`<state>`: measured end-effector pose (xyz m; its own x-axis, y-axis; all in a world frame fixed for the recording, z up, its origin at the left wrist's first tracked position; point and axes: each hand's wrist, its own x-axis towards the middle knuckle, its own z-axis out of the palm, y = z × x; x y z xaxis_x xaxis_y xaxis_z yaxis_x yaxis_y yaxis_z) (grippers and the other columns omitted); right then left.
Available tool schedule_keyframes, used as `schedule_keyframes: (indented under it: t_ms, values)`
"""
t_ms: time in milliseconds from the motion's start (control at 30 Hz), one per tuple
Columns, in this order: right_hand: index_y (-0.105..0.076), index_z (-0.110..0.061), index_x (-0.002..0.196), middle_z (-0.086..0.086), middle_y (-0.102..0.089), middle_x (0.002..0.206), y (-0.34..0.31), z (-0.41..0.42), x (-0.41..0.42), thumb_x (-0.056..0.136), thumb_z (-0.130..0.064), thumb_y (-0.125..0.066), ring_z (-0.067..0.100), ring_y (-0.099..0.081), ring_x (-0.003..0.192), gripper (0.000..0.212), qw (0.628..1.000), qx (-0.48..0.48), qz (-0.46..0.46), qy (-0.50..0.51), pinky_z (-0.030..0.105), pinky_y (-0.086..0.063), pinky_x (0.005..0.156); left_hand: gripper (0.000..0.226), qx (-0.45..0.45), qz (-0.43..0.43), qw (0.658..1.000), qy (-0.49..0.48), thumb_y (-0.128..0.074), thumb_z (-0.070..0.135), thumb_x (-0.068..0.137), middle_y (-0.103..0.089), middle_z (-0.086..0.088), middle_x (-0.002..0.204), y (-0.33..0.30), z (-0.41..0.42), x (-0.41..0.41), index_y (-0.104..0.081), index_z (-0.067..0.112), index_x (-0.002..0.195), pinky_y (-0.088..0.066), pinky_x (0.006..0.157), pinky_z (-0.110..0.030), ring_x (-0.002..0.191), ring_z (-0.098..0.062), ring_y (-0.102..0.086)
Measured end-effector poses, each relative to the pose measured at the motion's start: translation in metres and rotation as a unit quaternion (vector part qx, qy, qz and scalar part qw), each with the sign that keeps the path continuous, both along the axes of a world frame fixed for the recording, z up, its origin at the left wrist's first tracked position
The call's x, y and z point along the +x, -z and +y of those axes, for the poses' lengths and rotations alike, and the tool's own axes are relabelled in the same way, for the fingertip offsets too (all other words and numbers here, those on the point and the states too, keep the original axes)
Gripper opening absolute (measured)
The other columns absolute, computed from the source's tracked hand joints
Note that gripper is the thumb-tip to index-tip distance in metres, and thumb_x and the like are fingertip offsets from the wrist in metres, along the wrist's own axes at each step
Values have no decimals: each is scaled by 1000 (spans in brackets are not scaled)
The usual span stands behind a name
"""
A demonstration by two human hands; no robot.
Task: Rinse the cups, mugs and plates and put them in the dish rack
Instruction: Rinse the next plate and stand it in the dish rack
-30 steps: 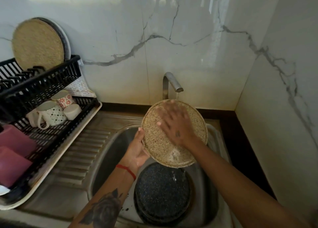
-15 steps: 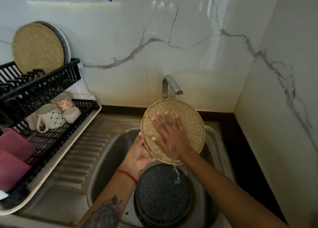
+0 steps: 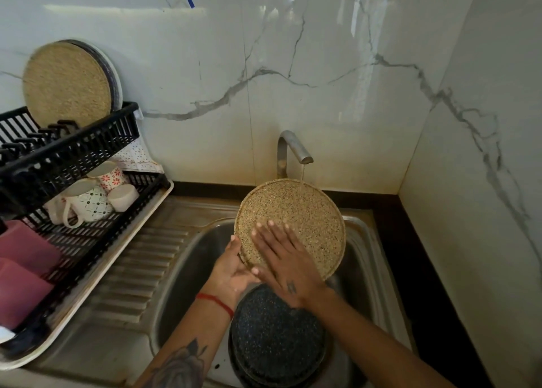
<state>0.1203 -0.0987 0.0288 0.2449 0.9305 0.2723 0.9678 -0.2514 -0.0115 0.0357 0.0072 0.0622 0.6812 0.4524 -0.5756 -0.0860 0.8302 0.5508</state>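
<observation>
Plate (image 3: 305, 211), tan speckled, held tilted over the sink (image 3: 181, 258) under the tap (image 3: 293, 147), water hitting its far rim. Nearest: dark plate (image 3: 275, 337) lying in the basin. Left hand (image 3: 234, 267) grips the tan plate's near-left edge; right hand (image 3: 281, 258) lies flat on its face, fingers straight. Far left of counter: rack (image 3: 73, 150) with mugs (image 3: 88, 197) in the lower tier and another tan plate (image 3: 67, 82) upright on top.

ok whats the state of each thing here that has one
tap: running, thin stream onto the speckled plate
speckled plate: tilted over the sink, wet
left hand: holds the plate's lower edge
right hand: flat on the plate's face
dark plate: lying in the sink
dish rack: holds mugs and a plate
</observation>
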Motion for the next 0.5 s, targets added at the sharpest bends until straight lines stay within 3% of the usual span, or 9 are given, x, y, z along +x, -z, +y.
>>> schedule_keyframes:
  t_ms: [67, 133, 233, 300, 367, 433, 467, 500]
  values:
    - [11, -30, 151, 0, 17, 158, 1, -7, 13, 94, -60, 4, 19, 21, 145, 64, 999, 9, 5, 38, 40, 19, 115, 43, 7, -8, 1000, -5, -36, 39, 101, -55, -20, 133, 1, -2, -2, -45, 20, 139, -44, 66, -60, 123, -40, -49]
    - [12, -33, 150, 0, 18, 158, 1, -17, 33, 95, -60, -3, 22, 18, 145, 63, 988, 47, 56, 135, 46, 15, 116, 40, 13, -8, 1000, -16, -37, 37, 101, -55, -19, 132, 1, 0, -5, -47, 19, 135, -42, 71, -63, 124, -40, -48]
    - [5, -31, 152, 2, 5, 161, -1, -31, 57, 96, -61, -21, 27, 1, 147, 69, 919, 117, 258, 272, 55, -2, 117, 33, 12, -3, 1000, -20, -39, 35, 102, -57, -18, 130, 1, 5, -12, -56, 16, 122, -31, 95, -69, 121, -39, -50]
    - [-5, -28, 153, 7, -15, 159, -5, -30, 59, 94, -59, -37, 32, -20, 143, 73, 839, 180, 415, 303, 57, -20, 114, 33, 6, 6, 1000, -23, -38, 36, 102, -61, -17, 121, 2, 4, -13, -63, 13, 100, -27, 101, -67, 105, -37, -56]
    - [-25, -26, 149, 8, -35, 150, -9, -23, 52, 93, -57, -43, 32, -36, 134, 66, 737, 266, 527, 330, 54, -32, 108, 43, -4, 21, 1000, -21, -34, 42, 102, -59, -19, 122, 5, 1, -14, -65, 13, 95, -27, 103, -64, 101, -36, -56]
    - [-44, -25, 139, 8, -48, 139, -15, -19, 48, 92, -60, -41, 31, -46, 124, 58, 576, 361, 648, 343, 54, -39, 104, 57, -2, 67, 998, -3, -23, 56, 99, -52, -20, 135, 7, 1, -15, -64, 18, 105, -21, 108, -61, 120, -40, -47]
    - [-48, -24, 137, 9, -50, 136, -18, -21, 48, 91, -62, -40, 31, -48, 122, 61, 493, 385, 703, 338, 55, -39, 103, 65, 7, 103, 995, 10, -16, 65, 96, -46, -17, 142, 9, 3, -18, -62, 22, 111, -16, 109, -61, 130, -40, -39]
    - [-48, -22, 137, 11, -50, 135, -18, -24, 49, 90, -65, -40, 33, -47, 122, 65, 432, 396, 739, 332, 56, -38, 104, 72, 15, 129, 991, 27, -11, 72, 91, -39, -14, 149, 13, 7, -20, -58, 27, 122, -10, 109, -63, 136, -41, -30]
